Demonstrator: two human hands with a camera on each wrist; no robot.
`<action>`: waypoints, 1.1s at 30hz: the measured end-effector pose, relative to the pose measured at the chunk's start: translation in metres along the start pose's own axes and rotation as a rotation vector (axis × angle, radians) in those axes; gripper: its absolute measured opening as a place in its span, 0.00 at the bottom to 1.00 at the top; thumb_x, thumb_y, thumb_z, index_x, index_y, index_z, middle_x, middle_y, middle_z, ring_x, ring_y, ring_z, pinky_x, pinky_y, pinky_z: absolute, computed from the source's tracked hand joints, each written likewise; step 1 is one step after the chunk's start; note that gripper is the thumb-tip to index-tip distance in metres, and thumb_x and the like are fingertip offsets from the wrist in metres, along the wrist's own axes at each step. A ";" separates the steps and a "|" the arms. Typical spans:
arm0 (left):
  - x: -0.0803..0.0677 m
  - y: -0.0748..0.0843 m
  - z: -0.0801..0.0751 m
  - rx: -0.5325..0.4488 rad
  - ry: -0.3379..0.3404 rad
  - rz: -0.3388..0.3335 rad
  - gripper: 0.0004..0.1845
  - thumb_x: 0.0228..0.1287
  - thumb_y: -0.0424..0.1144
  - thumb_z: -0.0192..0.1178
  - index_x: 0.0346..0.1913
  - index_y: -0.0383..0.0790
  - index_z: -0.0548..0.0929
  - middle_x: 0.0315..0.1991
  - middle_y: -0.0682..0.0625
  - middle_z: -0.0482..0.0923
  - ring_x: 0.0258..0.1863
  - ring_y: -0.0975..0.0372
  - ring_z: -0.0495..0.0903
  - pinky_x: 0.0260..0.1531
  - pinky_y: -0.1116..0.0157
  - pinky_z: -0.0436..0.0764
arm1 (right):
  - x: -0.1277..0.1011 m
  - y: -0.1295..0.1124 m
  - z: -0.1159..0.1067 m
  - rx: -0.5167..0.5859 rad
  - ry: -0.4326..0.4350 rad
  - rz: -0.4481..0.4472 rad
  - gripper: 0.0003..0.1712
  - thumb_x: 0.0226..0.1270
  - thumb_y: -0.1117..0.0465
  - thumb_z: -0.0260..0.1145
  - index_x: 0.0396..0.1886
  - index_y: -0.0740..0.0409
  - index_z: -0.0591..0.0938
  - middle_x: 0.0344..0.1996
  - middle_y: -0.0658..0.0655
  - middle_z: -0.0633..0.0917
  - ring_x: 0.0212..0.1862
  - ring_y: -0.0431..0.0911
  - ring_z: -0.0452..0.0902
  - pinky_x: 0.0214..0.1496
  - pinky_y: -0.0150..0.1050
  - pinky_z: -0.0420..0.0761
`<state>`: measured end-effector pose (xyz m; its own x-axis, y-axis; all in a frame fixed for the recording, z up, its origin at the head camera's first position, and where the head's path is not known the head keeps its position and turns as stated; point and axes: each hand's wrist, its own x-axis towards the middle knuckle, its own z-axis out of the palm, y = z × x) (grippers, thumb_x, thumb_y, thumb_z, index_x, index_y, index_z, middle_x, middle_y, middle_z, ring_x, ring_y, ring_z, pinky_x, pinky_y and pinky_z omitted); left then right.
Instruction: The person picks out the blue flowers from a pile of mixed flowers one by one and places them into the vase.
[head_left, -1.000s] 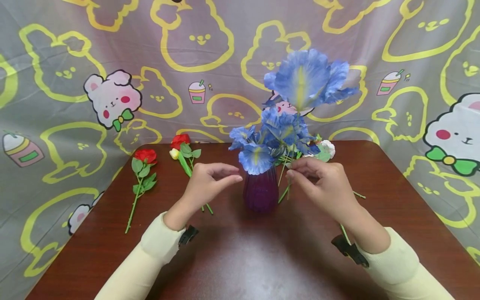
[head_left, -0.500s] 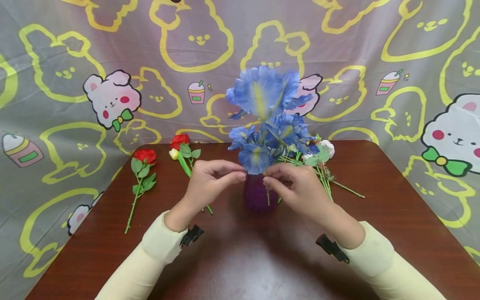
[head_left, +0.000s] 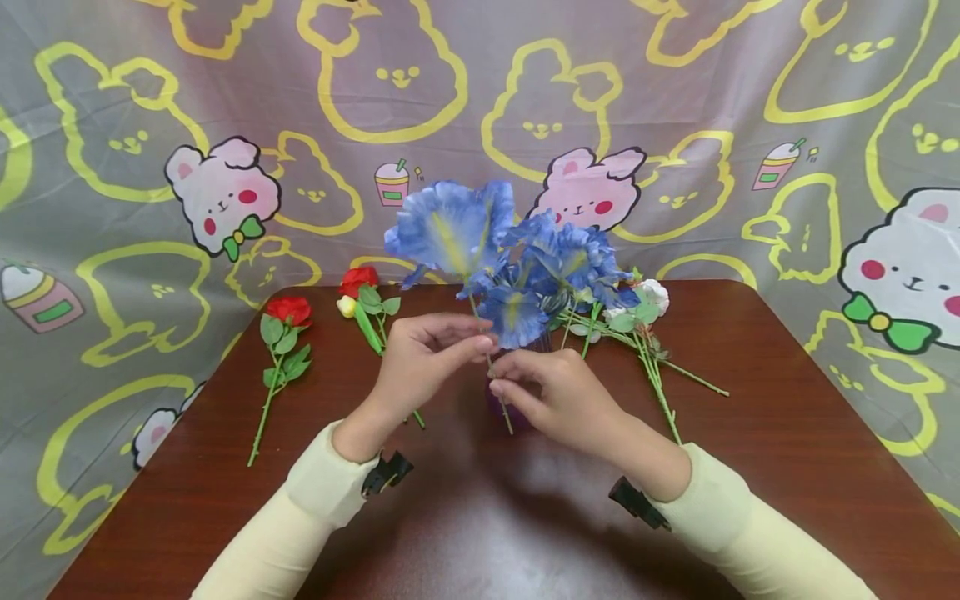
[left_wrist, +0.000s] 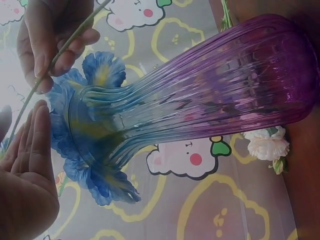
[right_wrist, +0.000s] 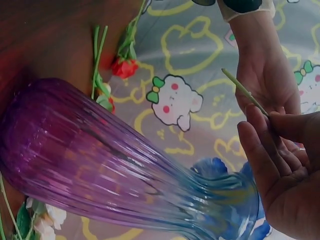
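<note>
Your right hand (head_left: 558, 400) pinches the blue flower's stem (head_left: 498, 398) between thumb and fingertips; your left hand (head_left: 420, 362) lies open just beside it at nine o'clock. That stem runs from five o'clock up to eleven, its cut end before the purple vase (left_wrist: 215, 100).

Two red roses (head_left: 288, 312) lie on the dark wooden table (head_left: 787, 433) at left; white flowers (head_left: 654, 296) lie at right. A bunny-print curtain (head_left: 225, 196) hangs behind.
</note>
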<state>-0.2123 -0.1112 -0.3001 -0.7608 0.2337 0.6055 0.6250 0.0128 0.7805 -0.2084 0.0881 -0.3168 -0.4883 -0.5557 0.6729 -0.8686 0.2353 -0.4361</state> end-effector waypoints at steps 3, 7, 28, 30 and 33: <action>0.000 0.000 0.001 -0.016 0.021 0.014 0.09 0.58 0.24 0.66 0.41 0.23 0.85 0.33 0.40 0.86 0.30 0.54 0.87 0.31 0.55 0.85 | 0.000 0.000 0.003 -0.003 -0.013 -0.006 0.02 0.62 0.69 0.69 0.35 0.61 0.84 0.26 0.47 0.86 0.28 0.33 0.79 0.29 0.30 0.79; 0.000 -0.001 0.000 -0.057 0.055 0.024 0.08 0.60 0.24 0.64 0.41 0.22 0.84 0.32 0.38 0.85 0.31 0.53 0.87 0.31 0.55 0.85 | 0.001 0.000 0.005 -0.003 -0.030 0.005 0.02 0.63 0.68 0.69 0.35 0.61 0.84 0.26 0.47 0.86 0.29 0.33 0.80 0.30 0.30 0.79; 0.008 0.011 -0.018 -0.017 0.103 -0.005 0.07 0.61 0.24 0.63 0.41 0.21 0.83 0.34 0.36 0.85 0.32 0.53 0.87 0.33 0.55 0.85 | -0.003 0.007 0.001 -0.028 -0.089 0.126 0.05 0.62 0.65 0.71 0.37 0.59 0.86 0.29 0.47 0.87 0.32 0.34 0.82 0.35 0.33 0.82; 0.011 0.014 -0.023 0.002 0.114 -0.008 0.08 0.62 0.25 0.64 0.42 0.22 0.83 0.35 0.38 0.86 0.33 0.53 0.87 0.34 0.56 0.85 | -0.005 0.010 -0.002 -0.036 -0.092 0.155 0.05 0.62 0.64 0.71 0.37 0.59 0.86 0.29 0.47 0.87 0.33 0.34 0.82 0.35 0.34 0.82; 0.016 0.018 -0.030 0.012 0.140 -0.001 0.08 0.61 0.25 0.64 0.42 0.23 0.84 0.34 0.41 0.86 0.33 0.53 0.87 0.35 0.56 0.85 | -0.008 0.015 -0.008 -0.069 -0.088 0.204 0.05 0.62 0.63 0.71 0.36 0.60 0.86 0.29 0.48 0.87 0.32 0.36 0.82 0.35 0.37 0.83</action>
<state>-0.2187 -0.1365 -0.2716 -0.7775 0.0956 0.6215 0.6260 0.0249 0.7794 -0.2187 0.1024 -0.3237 -0.6475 -0.5580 0.5191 -0.7581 0.4022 -0.5133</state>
